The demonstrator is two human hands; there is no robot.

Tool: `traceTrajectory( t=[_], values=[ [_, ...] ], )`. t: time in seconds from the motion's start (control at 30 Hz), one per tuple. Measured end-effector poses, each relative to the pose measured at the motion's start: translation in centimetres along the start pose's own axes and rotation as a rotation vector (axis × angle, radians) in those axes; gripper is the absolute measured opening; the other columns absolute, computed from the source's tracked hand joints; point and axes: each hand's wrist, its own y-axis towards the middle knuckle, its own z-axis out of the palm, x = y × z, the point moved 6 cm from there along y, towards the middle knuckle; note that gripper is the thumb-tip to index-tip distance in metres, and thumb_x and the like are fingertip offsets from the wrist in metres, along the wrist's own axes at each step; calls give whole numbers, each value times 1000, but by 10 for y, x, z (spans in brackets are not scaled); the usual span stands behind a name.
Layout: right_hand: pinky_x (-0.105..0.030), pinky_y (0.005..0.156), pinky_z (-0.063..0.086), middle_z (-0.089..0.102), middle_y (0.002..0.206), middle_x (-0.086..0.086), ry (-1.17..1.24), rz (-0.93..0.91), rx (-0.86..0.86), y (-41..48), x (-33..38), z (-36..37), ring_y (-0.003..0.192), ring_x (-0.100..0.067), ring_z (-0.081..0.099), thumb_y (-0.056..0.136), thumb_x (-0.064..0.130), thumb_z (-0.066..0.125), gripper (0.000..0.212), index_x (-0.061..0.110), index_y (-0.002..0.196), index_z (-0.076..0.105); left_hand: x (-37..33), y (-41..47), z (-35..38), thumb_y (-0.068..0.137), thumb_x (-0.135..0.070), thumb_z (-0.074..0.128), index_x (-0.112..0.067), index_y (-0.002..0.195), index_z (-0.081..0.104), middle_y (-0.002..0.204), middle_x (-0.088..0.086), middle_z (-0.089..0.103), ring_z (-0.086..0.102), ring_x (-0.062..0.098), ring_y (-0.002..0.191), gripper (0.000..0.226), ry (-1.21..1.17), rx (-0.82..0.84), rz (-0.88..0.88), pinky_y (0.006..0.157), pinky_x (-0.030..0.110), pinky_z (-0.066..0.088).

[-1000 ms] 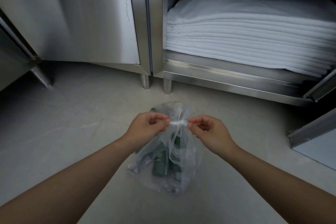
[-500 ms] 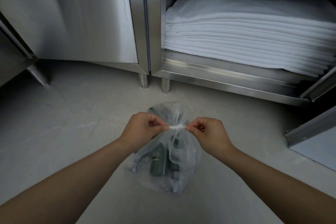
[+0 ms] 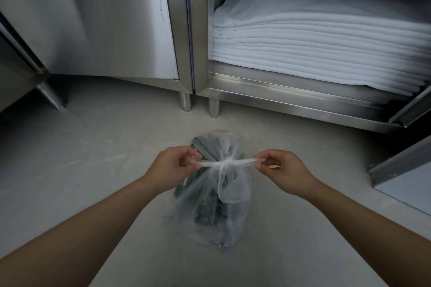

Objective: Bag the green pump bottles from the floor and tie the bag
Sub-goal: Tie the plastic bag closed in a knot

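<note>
A clear plastic bag (image 3: 229, 223) stands on the grey floor in front of me. Dark green pump bottles (image 3: 206, 211) show through its wall. The bag's neck is gathered into a knot (image 3: 223, 164) with a loose loop hanging below it. My left hand (image 3: 173, 168) pinches the twisted end of plastic on the left of the knot. My right hand (image 3: 281, 170) pinches the end on the right. Both ends are stretched out level and taut between the two hands.
Steel cabinets stand behind the bag on short legs (image 3: 186, 101). The right cabinet is open and holds a stack of folded white towels (image 3: 314, 49). An open steel door (image 3: 401, 168) juts in at the right. A shut door (image 3: 93, 18) is at the left.
My hands have moved apart, left hand leftward and right hand rightward, drawing the two plastic ends out long and tightening the knot between them.
</note>
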Motion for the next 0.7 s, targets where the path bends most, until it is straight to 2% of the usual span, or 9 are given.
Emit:
traceTrajectory(
  t=[0.07, 0.13, 0.23, 0.3, 0.4, 0.5, 0.6, 0.7],
  values=[
    [-16, 82, 50, 67, 99, 5, -22, -25, 10, 1, 3, 1, 90, -6, 63, 79, 16, 69, 34, 19, 113, 65, -1, 2, 4, 81, -14, 66, -26, 95, 67, 76, -4, 66, 60, 4, 64, 19, 17, 12, -2, 59, 11, 45],
    [-19, 84, 49, 64, 104, 7, -135, -102, 18, 2, 13, 4, 92, -6, 60, 78, 25, 71, 42, 22, 118, 61, -5, 5, 10, 80, -18, 65, -24, 92, 70, 74, -10, 65, 59, -2, 63, 15, 48, 32, 0, 55, 5, 41],
    [-21, 75, 50, 66, 97, 8, -261, -179, 35, 3, 29, 11, 85, -7, 60, 76, 35, 72, 30, 23, 104, 68, -14, 8, 17, 79, -31, 69, -22, 81, 72, 71, -16, 66, 59, -7, 65, 10, 77, 30, 0, 57, 6, 40],
    [-25, 71, 50, 69, 90, 5, -258, -174, 38, 3, 33, 16, 79, -9, 61, 76, 32, 73, 20, 21, 92, 71, -16, 11, 21, 78, -33, 71, -21, 83, 73, 77, -14, 69, 62, -2, 73, 13, 76, 24, -2, 64, 10, 43],
    [-27, 69, 49, 69, 85, 2, -248, -159, 30, 3, 31, 24, 76, -12, 61, 75, 27, 74, 13, 21, 86, 73, -19, 11, 29, 77, -31, 72, -22, 92, 73, 82, -15, 67, 62, -1, 79, 16, 72, 79, 27, 70, 10, 44],
    [-19, 65, 46, 67, 80, 7, -177, -104, 1, 4, 24, 27, 73, -7, 61, 75, 26, 74, 10, 22, 84, 73, -19, 9, 33, 79, -28, 72, -21, 93, 74, 87, -9, 71, 63, 0, 80, 17, 86, 118, 48, 73, 13, 45],
    [-7, 63, 45, 64, 70, 19, -83, -68, -34, 5, 22, 28, 68, 4, 61, 75, 25, 75, 6, 23, 81, 74, -16, 7, 30, 76, -27, 74, -22, 87, 76, 85, -8, 73, 65, 2, 80, 13, 43, 80, 21, 73, 15, 48],
    [-10, 65, 50, 67, 68, 15, 45, -33, -58, 5, 22, 28, 62, 5, 62, 77, 21, 73, 4, 24, 74, 72, -13, 3, 25, 72, -25, 78, -22, 83, 76, 76, -12, 73, 66, -2, 70, 11, -87, 49, -22, 66, 12, 48]
  ],
)
